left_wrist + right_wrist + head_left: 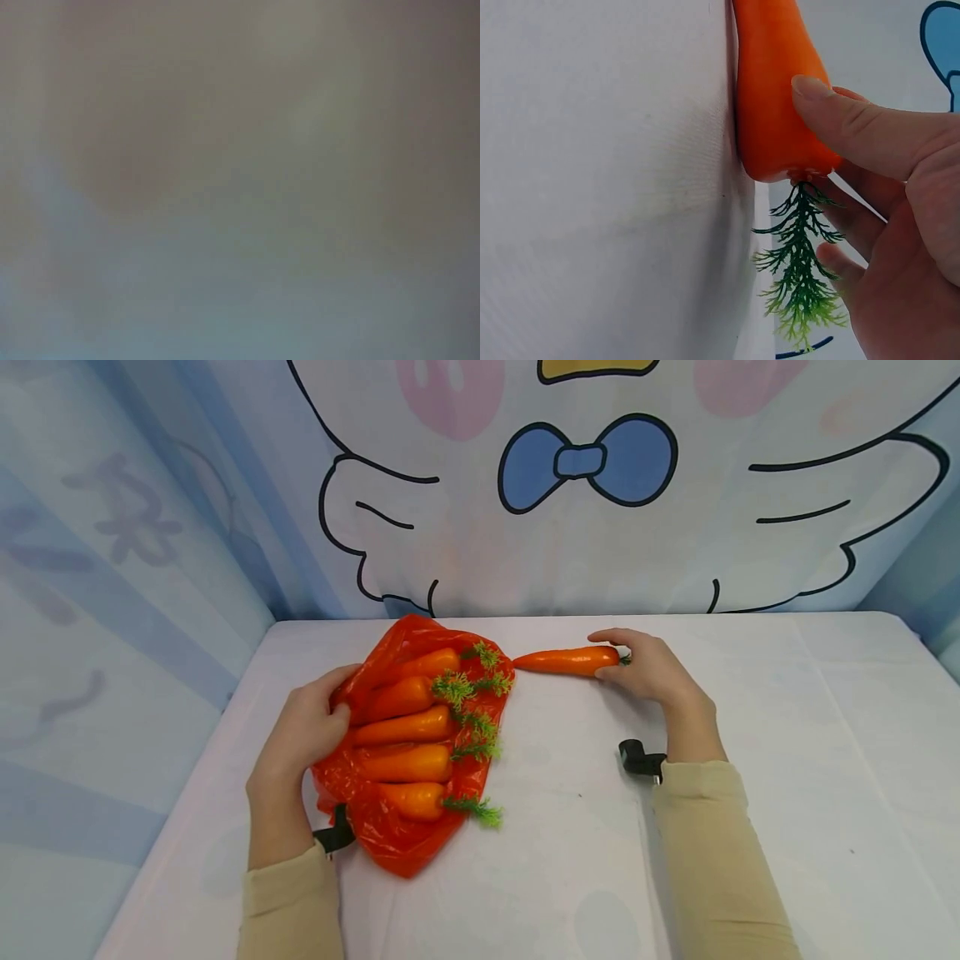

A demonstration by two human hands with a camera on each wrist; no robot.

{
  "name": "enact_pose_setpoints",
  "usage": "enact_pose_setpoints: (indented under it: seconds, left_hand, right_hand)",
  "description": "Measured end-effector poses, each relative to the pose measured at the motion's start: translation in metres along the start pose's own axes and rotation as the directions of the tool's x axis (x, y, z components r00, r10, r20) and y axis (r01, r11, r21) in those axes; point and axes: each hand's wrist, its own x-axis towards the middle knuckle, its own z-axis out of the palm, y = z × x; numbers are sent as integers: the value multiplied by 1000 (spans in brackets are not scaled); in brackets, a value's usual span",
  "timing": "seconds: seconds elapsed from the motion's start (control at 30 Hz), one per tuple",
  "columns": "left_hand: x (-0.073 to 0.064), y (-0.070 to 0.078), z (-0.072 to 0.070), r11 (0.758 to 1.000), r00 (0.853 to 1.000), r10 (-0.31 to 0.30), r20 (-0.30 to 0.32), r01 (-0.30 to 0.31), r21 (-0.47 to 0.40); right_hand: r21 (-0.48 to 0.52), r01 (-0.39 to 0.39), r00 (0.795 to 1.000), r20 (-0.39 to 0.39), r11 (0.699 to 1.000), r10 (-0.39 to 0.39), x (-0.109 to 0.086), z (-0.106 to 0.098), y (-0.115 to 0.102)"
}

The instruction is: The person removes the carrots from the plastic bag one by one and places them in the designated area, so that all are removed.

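Observation:
A red plastic bag (pixel 408 852) lies spread on the table, with several orange carrots (pixel 408 727) with green leafy tops on it, the tops pointing right. At its left edge my left hand (pixel 303 727) grips the plastic, thumb on the near side and fingers hidden behind. My right hand (pixel 648 668) pinches a single carrot (pixel 558 661) by its thick end, the pointed tip reaching the bag's right edge. In the right wrist view the thumb presses one side of this carrot (pixel 776 97), and its green leaves (pixel 801 255) hang beside the palm.
A white cloth covers the table (pixel 810 760). Behind it hangs a curtain (pixel 585 560) with a cartoon print and blue bow tie; another patterned curtain (pixel 112 652) runs along the left. Black wrist cameras sit at both cuffs. The left wrist view is only a blur.

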Motion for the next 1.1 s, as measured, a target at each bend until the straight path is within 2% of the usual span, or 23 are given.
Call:
enact_pose_setpoints:
  seconds: [0.4,0.8,1.1]
  left_hand:
    - [0,0,0,1000,1000,18,-7,-18,12]
    - [0,0,0,999,1000,30,-10,-30,32]
    - [0,0,1,999,999,33,-6,-33,27]
  right_hand:
    - [20,34,999,-30,999,-34,-2,-7,-7]
    - [107,94,989,-122,990,-81,-6,-7,-22]
    - [110,200,973,-140,974,-184,-5,3,-45]
